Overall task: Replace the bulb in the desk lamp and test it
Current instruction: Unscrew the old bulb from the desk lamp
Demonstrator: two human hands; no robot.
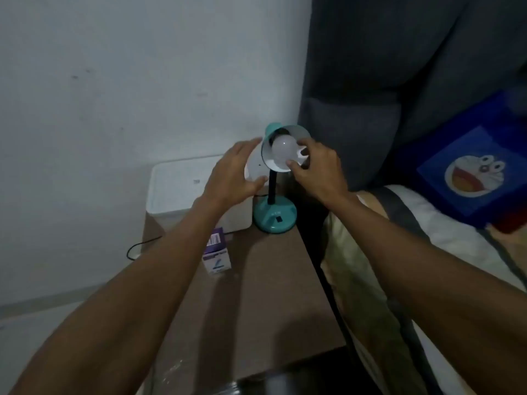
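Observation:
A teal desk lamp (274, 218) stands at the back of a brown bedside table (256, 295), its shade tilted toward me. A white round bulb (282, 151) sits unlit in the shade's socket. My right hand (316, 169) grips the bulb from the right, thumb and fingertips on its glass. My left hand (233, 173) is cupped against the left side of the shade (266, 155), steadying it. A small purple and white bulb box (216, 253) stands on the table by my left forearm.
A white box-shaped device (182, 192) sits left of the lamp against the wall, with a black cord (139, 246) trailing off the table. A bed with a grey headboard (399, 81) and a blue cartoon pillow (470, 172) lies to the right.

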